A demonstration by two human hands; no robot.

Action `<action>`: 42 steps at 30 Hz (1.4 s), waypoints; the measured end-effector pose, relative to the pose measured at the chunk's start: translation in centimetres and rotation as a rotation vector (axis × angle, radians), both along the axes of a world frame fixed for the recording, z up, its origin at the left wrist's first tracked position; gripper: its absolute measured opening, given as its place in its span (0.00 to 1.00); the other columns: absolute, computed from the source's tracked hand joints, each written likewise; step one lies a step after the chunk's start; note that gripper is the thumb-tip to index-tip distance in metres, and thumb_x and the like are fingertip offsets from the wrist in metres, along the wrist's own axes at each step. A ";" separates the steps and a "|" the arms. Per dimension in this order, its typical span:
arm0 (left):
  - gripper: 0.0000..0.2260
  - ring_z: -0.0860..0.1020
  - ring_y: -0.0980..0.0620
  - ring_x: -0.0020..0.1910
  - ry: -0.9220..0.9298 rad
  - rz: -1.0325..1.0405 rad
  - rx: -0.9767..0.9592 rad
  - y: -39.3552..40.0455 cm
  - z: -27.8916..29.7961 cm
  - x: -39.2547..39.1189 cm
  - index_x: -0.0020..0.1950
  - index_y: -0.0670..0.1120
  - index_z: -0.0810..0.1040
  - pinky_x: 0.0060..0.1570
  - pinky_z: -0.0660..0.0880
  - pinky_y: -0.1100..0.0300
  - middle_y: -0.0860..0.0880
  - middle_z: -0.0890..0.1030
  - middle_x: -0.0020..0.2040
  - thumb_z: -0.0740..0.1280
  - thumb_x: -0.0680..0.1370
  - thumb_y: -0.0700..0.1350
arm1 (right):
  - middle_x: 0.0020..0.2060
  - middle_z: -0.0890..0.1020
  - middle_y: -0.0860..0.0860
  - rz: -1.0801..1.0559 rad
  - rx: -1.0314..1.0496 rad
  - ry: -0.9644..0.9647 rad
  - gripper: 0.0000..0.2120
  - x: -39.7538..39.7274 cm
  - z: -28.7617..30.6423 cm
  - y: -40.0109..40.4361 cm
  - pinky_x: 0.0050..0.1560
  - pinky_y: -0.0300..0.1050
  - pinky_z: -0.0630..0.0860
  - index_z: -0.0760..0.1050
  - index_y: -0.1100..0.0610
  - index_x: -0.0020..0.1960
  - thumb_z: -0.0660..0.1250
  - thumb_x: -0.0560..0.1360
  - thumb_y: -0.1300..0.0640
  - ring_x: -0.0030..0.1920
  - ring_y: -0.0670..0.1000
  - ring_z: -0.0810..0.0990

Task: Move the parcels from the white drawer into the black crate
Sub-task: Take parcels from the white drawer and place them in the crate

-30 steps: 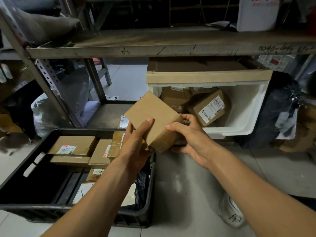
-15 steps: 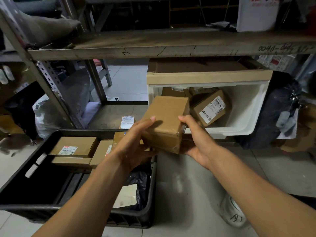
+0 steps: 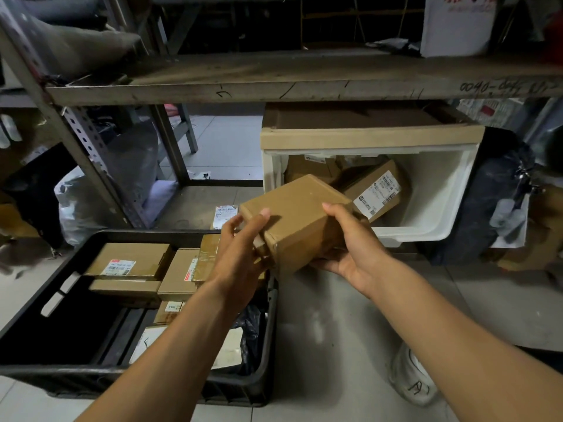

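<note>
Plain cardboard parcel held tilted between white drawer and black crate, left hand gripping its near end, right hand cupped round its side; probably light, stiff, best gripped across opposite faces

Dim storeroom. Pale tiled floor, brighter patch beyond rack. Worn wooden shelf board across top, handwritten marks on front edge. Perforated steel upright slants at left. White carton on shelf, right. Dark bag at right.
</note>
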State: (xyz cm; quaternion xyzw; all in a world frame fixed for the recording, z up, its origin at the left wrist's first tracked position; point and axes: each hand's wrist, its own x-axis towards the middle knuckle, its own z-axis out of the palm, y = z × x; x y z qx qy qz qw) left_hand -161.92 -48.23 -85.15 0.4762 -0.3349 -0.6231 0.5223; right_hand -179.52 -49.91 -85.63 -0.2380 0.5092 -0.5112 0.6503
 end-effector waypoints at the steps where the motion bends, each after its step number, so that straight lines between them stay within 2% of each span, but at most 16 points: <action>1: 0.30 0.80 0.44 0.59 -0.018 -0.024 -0.043 0.0 -0.2 0.1 0.73 0.54 0.66 0.51 0.81 0.47 0.48 0.78 0.63 0.74 0.74 0.54 | 0.63 0.78 0.55 -0.012 0.000 -0.007 0.32 0.1 0.0 0.0 0.49 0.67 0.82 0.68 0.45 0.70 0.77 0.70 0.46 0.61 0.60 0.78; 4: 0.32 0.78 0.47 0.63 -0.072 -0.122 -0.149 -0.2 -0.5 0.5 0.74 0.59 0.66 0.52 0.81 0.50 0.52 0.76 0.66 0.72 0.71 0.58 | 0.61 0.80 0.53 -0.019 -0.009 0.022 0.31 0.0 0.4 0.2 0.45 0.60 0.84 0.70 0.45 0.69 0.76 0.70 0.41 0.60 0.59 0.80; 7: 0.28 0.80 0.50 0.61 -0.088 -0.175 -0.189 -0.2 -0.2 0.7 0.72 0.60 0.70 0.51 0.81 0.54 0.55 0.79 0.64 0.72 0.73 0.55 | 0.58 0.80 0.53 -0.013 -0.028 0.042 0.19 -0.6 1.0 0.5 0.51 0.59 0.84 0.72 0.41 0.58 0.72 0.72 0.38 0.58 0.58 0.81; 9: 0.31 0.80 0.48 0.61 -0.089 -0.139 -0.144 -0.2 -0.2 0.9 0.73 0.55 0.68 0.51 0.82 0.53 0.52 0.78 0.65 0.74 0.73 0.57 | 0.58 0.81 0.52 -0.014 -0.052 0.105 0.15 -0.9 1.2 0.5 0.53 0.56 0.82 0.72 0.40 0.55 0.70 0.73 0.36 0.58 0.56 0.81; 13: 0.30 0.79 0.43 0.60 -0.180 -0.061 -0.020 -0.3 -0.1 1.4 0.71 0.55 0.64 0.50 0.80 0.48 0.46 0.74 0.65 0.59 0.75 0.70 | 0.54 0.85 0.45 0.040 -0.162 0.307 0.12 -0.9 1.3 0.6 0.68 0.56 0.70 0.81 0.44 0.51 0.67 0.76 0.38 0.60 0.49 0.79; 17: 0.33 0.74 0.40 0.64 -0.179 -0.072 0.075 -0.4 0.1 2.1 0.76 0.56 0.63 0.68 0.67 0.37 0.43 0.74 0.66 0.50 0.77 0.72 | 0.43 0.86 0.37 0.057 -0.221 0.264 0.09 -0.8 0.9 0.7 0.72 0.57 0.66 0.84 0.44 0.43 0.67 0.79 0.47 0.59 0.44 0.77; 21: 0.37 0.69 0.37 0.72 -0.186 -0.114 0.122 -0.3 0.2 2.2 0.79 0.54 0.62 0.71 0.62 0.34 0.40 0.72 0.71 0.51 0.76 0.73 | 0.54 0.86 0.45 0.114 -0.286 0.268 0.08 -0.9 0.4 0.6 0.70 0.57 0.69 0.83 0.49 0.55 0.67 0.78 0.53 0.64 0.47 0.78; 23: 0.34 0.72 0.39 0.69 -0.216 -0.121 0.098 -0.2 0.2 2.0 0.74 0.54 0.68 0.70 0.65 0.36 0.45 0.75 0.66 0.50 0.76 0.73 | 0.53 0.86 0.45 0.103 -0.303 0.328 0.10 -1.0 0.3 0.5 0.62 0.50 0.75 0.82 0.50 0.58 0.68 0.78 0.57 0.62 0.49 0.80; 26: 0.29 0.76 0.44 0.62 -0.275 -0.091 0.064 0.1 0.0 1.7 0.60 0.58 0.78 0.66 0.67 0.40 0.52 0.81 0.55 0.49 0.75 0.74 | 0.51 0.87 0.47 0.094 -0.301 0.393 0.09 -0.9 0.0 0.5 0.44 0.44 0.74 0.81 0.49 0.56 0.69 0.78 0.59 0.58 0.54 0.83; 28: 0.30 0.77 0.46 0.61 -0.318 -0.067 0.068 0.1 -0.1 1.8 0.65 0.57 0.77 0.63 0.69 0.41 0.50 0.81 0.58 0.51 0.76 0.73 | 0.50 0.87 0.47 0.096 -0.285 0.429 0.08 -1.0 -0.3 0.4 0.41 0.43 0.73 0.81 0.48 0.56 0.70 0.78 0.57 0.56 0.54 0.84; 31: 0.27 0.75 0.51 0.57 -0.372 -0.047 0.052 0.2 -0.4 1.7 0.71 0.57 0.73 0.56 0.70 0.47 0.55 0.75 0.63 0.57 0.77 0.70 | 0.46 0.87 0.43 0.090 -0.269 0.446 0.03 -1.2 -0.3 0.4 0.42 0.42 0.72 0.81 0.45 0.51 0.70 0.79 0.52 0.52 0.48 0.84; 34: 0.13 0.75 0.56 0.54 -0.399 -0.034 -0.006 0.5 -0.6 1.6 0.57 0.56 0.77 0.55 0.68 0.51 0.59 0.78 0.54 0.62 0.79 0.62 | 0.45 0.87 0.42 0.081 -0.250 0.397 0.04 -1.5 -0.2 0.3 0.56 0.44 0.77 0.81 0.44 0.46 0.71 0.78 0.52 0.52 0.44 0.83; 36: 0.14 0.77 0.57 0.53 -0.404 -0.005 -0.018 0.6 -0.7 1.4 0.58 0.52 0.76 0.52 0.68 0.53 0.56 0.81 0.53 0.66 0.78 0.59 | 0.47 0.87 0.43 0.087 -0.239 0.382 0.03 -1.5 -0.4 0.2 0.64 0.49 0.76 0.82 0.45 0.49 0.72 0.76 0.52 0.55 0.46 0.83; 37: 0.17 0.79 0.56 0.52 -0.384 0.008 -0.014 0.7 -0.8 1.3 0.60 0.49 0.74 0.52 0.69 0.53 0.53 0.82 0.53 0.68 0.77 0.58 | 0.49 0.87 0.45 0.095 -0.230 0.369 0.08 -1.5 -0.5 0.2 0.66 0.52 0.75 0.82 0.46 0.54 0.73 0.75 0.51 0.57 0.48 0.83; 39: 0.22 0.83 0.51 0.52 -0.313 0.013 0.005 0.6 -1.1 1.2 0.62 0.44 0.71 0.59 0.71 0.48 0.49 0.85 0.53 0.69 0.77 0.57 | 0.52 0.87 0.47 0.097 -0.202 0.291 0.18 -1.2 -0.6 0.3 0.65 0.55 0.77 0.79 0.48 0.64 0.74 0.74 0.52 0.59 0.51 0.83; 42: 0.29 0.81 0.45 0.59 -0.244 -0.008 0.038 0.6 -1.2 1.2 0.66 0.45 0.71 0.62 0.75 0.43 0.47 0.84 0.57 0.71 0.74 0.63 | 0.56 0.86 0.49 0.088 -0.199 0.188 0.25 -1.1 -0.9 0.0 0.51 0.48 0.79 0.75 0.49 0.70 0.74 0.74 0.53 0.58 0.50 0.82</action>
